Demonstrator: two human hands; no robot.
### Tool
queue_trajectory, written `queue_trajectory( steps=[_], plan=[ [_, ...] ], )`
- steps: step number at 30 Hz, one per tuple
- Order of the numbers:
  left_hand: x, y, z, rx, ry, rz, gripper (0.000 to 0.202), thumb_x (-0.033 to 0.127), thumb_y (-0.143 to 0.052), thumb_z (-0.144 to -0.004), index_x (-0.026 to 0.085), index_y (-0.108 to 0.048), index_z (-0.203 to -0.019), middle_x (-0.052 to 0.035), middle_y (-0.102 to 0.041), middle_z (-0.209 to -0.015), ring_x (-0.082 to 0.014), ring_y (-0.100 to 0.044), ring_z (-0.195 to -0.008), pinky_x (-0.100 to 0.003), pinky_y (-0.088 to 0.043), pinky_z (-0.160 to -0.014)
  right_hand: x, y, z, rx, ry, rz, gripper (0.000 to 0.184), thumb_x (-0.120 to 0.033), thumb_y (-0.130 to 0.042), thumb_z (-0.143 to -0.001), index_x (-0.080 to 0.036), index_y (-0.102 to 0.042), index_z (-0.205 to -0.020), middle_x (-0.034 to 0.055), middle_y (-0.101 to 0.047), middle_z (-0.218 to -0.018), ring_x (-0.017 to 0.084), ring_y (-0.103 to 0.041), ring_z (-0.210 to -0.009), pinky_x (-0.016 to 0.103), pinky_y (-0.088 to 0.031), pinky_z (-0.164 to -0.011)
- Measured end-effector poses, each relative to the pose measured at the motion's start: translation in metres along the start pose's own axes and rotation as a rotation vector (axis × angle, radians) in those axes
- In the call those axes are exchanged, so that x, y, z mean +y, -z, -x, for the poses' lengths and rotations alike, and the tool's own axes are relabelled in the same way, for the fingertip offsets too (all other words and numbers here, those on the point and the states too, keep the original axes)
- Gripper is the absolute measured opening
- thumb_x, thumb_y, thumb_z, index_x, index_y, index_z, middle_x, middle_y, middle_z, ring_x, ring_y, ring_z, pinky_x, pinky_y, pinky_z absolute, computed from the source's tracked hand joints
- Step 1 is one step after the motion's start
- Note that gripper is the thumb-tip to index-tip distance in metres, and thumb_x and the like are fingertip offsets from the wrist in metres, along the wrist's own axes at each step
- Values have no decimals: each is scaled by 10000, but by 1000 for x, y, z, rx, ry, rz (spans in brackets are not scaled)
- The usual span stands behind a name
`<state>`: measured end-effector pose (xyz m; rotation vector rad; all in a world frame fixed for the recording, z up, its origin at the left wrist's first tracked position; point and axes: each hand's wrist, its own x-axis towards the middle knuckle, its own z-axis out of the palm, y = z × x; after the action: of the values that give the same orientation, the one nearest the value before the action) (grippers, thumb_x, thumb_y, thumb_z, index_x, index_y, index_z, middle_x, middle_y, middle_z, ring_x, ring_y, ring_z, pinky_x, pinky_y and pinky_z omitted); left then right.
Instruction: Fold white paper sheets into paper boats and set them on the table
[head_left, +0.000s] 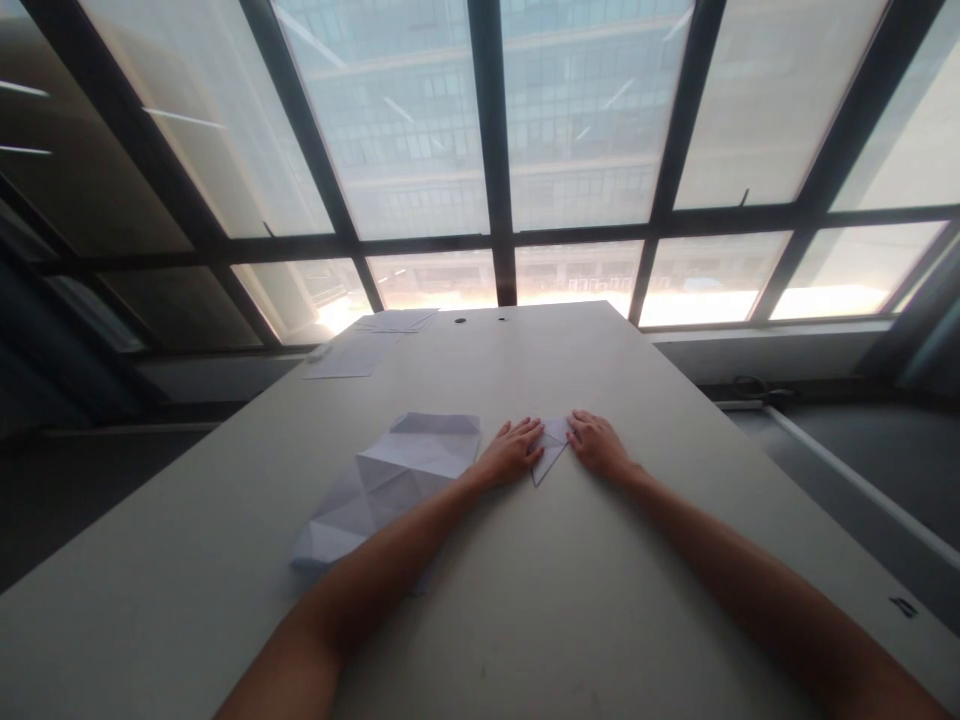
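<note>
forearms, small folded paper, white table, windows beyond

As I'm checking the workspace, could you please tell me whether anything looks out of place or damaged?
The creased paper, left of the folded piece, looks slightly odd: fold lines cross it and it lies unevenly.

Sheet left of folded paper

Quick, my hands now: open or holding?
Left hand: open, resting on the small, pointed, folded white paper.
Right hand: touching that paper's right side; whether it grips can't be told.
</note>
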<state>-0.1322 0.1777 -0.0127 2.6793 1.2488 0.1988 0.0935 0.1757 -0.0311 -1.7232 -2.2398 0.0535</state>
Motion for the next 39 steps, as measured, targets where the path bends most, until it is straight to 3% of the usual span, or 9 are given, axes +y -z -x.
queue_trajectory(
  steps=[8, 19, 28, 39],
  plan=[
    [0, 0, -1, -23, -7, -24, 558, 418, -305, -1007, 209, -311, -1525, -89, -274, -1610, -227, -206, -1497, -500, -130, -1207, 0, 0, 1, -13, -14, -9, 473, -334, -409, -970, -151, -553, -1382, 126, -492, -1483, 239, -415, -1375, 362, -255, -1153],
    [3, 0, 0, 11, 166, -65, 691, 554, -327, -966, 156, -277, -1529, -157, -218, -1618, -323, -142, -1504, -558, -147, -1178, 0, -2, 1, -10, -24, -19, 485, -342, -408, -971, -144, -542, -1394, 128, -482, -1491, 236, -400, -1388, 368, -245, -1159],
    [1, -3, -1, 9, 182, -62, 743, 577, -298, -964, 100, -252, -1532, -184, -184, -1621, -318, -105, -1511, -554, -112, -1186, 0, -3, 1, 8, -19, -22, 475, -333, -426, -966, -145, -558, -1381, 124, -496, -1481, 235, -418, -1376, 361, -256, -1158],
    [-8, -12, -6, 116, 223, -11, 609, 466, -379, -973, 162, -330, -1499, -137, -313, -1587, -290, -223, -1487, -504, -157, -1202, -1, -2, 1, 4, -28, -25, 478, -336, -426, -966, -147, -553, -1386, 121, -494, -1484, 234, -412, -1380, 360, -246, -1163]
  ],
)
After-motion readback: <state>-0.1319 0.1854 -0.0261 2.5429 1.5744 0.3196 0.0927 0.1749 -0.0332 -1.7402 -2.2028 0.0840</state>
